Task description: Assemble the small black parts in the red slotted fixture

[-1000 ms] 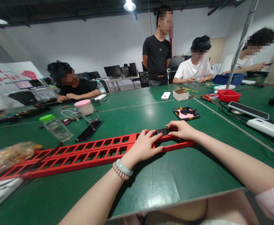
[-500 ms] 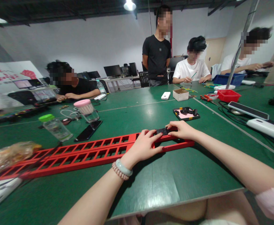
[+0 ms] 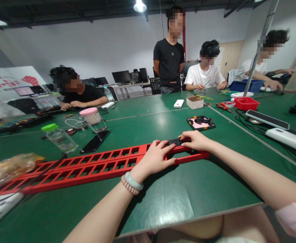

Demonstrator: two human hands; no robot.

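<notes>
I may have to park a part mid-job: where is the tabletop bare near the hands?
Bare green tabletop shows between the forearms, from the red frame to the near edge, and beyond the frame, between the dark phone and black-rimmed tray. Crowded: left, with jars and the bag; right, with the long white device.

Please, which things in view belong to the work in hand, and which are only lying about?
In the work:
red frame, on the table
black part, at the left grip and right grip
tray of small black pieces, probably

Seemingly just lying about:
phone
green-lidded jar
pink-lidded jar
plastic bag
</notes>
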